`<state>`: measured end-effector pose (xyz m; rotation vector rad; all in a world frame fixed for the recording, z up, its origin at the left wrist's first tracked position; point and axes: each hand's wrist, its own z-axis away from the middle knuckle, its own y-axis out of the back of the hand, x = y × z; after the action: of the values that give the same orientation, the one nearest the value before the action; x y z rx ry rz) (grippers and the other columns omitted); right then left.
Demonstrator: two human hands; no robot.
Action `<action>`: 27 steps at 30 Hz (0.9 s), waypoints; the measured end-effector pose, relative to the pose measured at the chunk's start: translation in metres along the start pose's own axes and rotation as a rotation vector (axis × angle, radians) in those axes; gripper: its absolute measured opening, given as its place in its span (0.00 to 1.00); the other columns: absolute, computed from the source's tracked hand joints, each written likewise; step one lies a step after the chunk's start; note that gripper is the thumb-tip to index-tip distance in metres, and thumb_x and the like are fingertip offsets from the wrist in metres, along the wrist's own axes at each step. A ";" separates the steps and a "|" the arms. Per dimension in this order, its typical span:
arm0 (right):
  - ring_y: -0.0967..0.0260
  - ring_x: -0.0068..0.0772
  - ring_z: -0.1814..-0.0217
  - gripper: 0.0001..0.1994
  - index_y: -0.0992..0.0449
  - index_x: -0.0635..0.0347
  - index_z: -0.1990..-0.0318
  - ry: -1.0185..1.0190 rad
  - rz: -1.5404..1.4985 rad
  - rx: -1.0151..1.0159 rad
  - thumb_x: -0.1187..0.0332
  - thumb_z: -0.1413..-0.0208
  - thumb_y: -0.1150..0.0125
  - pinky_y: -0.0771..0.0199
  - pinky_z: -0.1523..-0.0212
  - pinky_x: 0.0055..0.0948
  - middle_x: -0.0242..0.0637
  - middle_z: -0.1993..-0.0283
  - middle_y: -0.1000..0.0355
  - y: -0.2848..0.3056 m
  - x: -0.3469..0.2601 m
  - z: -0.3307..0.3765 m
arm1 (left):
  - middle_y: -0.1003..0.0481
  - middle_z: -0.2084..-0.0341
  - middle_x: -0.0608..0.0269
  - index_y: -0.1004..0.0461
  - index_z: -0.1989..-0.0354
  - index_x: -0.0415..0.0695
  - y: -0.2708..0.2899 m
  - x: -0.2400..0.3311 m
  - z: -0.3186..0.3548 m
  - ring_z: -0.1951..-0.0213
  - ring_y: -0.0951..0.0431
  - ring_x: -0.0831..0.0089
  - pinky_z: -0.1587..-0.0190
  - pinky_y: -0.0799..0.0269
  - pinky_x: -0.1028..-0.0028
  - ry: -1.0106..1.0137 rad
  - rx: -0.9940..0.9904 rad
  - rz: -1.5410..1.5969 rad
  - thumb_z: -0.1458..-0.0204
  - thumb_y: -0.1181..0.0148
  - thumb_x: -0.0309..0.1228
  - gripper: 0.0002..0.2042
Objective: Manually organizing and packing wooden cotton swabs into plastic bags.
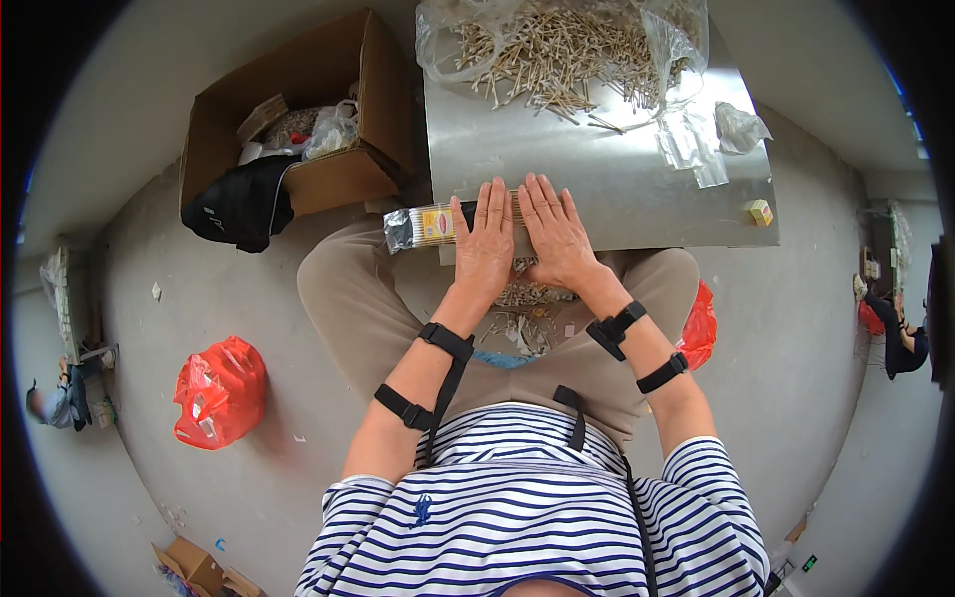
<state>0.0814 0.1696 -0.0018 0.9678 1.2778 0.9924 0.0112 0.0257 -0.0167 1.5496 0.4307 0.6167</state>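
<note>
My left hand [484, 244] lies flat, fingers stretched out, over a clear pack of cotton swabs [432, 225] with a yellow label at the near edge of the metal table. The pack's left end sticks out past that hand; the rest is hidden beneath it. My right hand [558, 239] is close beside the left, also flat with its fingers extended. Some swab sticks show between the two hands. At the far side of the table is a big heap of loose cotton swabs [572, 55], partly in a clear plastic bag [438, 45].
Clear plastic sleeves [691, 144] and a small yellow box [761, 212] lie on the metal table [597, 164]. An open cardboard box [383, 109] with a black cloth [239, 209] stands left. A red bag [224, 391] sits on the floor. Two people work at the far sides.
</note>
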 end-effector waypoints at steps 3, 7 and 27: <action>0.65 0.50 0.20 0.58 0.54 0.66 0.28 -0.020 0.036 0.067 0.58 0.68 0.24 0.62 0.25 0.52 0.51 0.24 0.60 -0.012 -0.004 -0.007 | 0.54 0.28 0.52 0.48 0.30 0.37 -0.008 -0.002 -0.001 0.27 0.53 0.60 0.30 0.66 0.38 -0.010 0.068 -0.024 0.70 0.25 0.39 0.55; 0.65 0.49 0.20 0.57 0.53 0.65 0.29 -0.084 0.130 0.114 0.61 0.68 0.24 0.62 0.25 0.52 0.51 0.24 0.59 -0.028 -0.004 -0.007 | 0.54 0.28 0.53 0.48 0.30 0.37 0.009 -0.006 -0.001 0.27 0.54 0.60 0.30 0.67 0.37 -0.037 -0.062 0.034 0.71 0.24 0.40 0.55; 0.64 0.61 0.22 0.59 0.50 0.71 0.31 -0.118 0.059 0.184 0.56 0.71 0.21 0.61 0.24 0.49 0.59 0.26 0.59 -0.033 -0.026 -0.015 | 0.54 0.28 0.54 0.48 0.30 0.38 -0.002 -0.014 -0.003 0.26 0.57 0.61 0.30 0.71 0.37 0.050 0.028 -0.225 0.70 0.26 0.45 0.55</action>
<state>0.0673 0.1351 -0.0269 1.1942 1.2639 0.8597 -0.0016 0.0196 -0.0202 1.4894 0.6444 0.4766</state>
